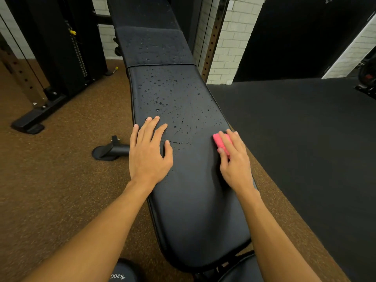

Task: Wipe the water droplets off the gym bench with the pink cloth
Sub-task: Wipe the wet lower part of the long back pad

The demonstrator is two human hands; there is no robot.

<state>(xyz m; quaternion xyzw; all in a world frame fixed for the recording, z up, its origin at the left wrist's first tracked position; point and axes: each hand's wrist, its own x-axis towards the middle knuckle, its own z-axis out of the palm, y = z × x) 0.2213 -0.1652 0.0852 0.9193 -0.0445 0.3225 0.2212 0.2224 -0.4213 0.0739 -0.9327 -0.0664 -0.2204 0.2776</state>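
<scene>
I read the left hand (149,153) as lying palm down on the left side of the gym bench (195,210), its fingers (142,131) straight, spread apart and holding nothing, with the little finger at the pad's left edge. The right hand (234,159) is at the right edge of the same pad and holds the pink cloth (218,140). The cloth is folded into a small thick wad that lies on the pad surface. The right fingers (231,139) lie over the top of the cloth and the thumb is curled against its left side, so the cloth is clamped between them, with only its far left corner exposed. The water droplets (162,98) are scattered over the pad beyond both hands, with a few smeared streaks between the hands just ahead of the left thumb. More droplets sit on the next pad section (154,47), beyond the seam. The near part of the pad, between the forearms, shows a plain matte surface. To the left I see brown speckled floor (50,180) and a bench foot (109,149) beside the left hand. A black mat (305,139) covers the floor to the right. A weight machine (67,47) stands at the far left, and a white brick wall (230,37) is behind the bench.
</scene>
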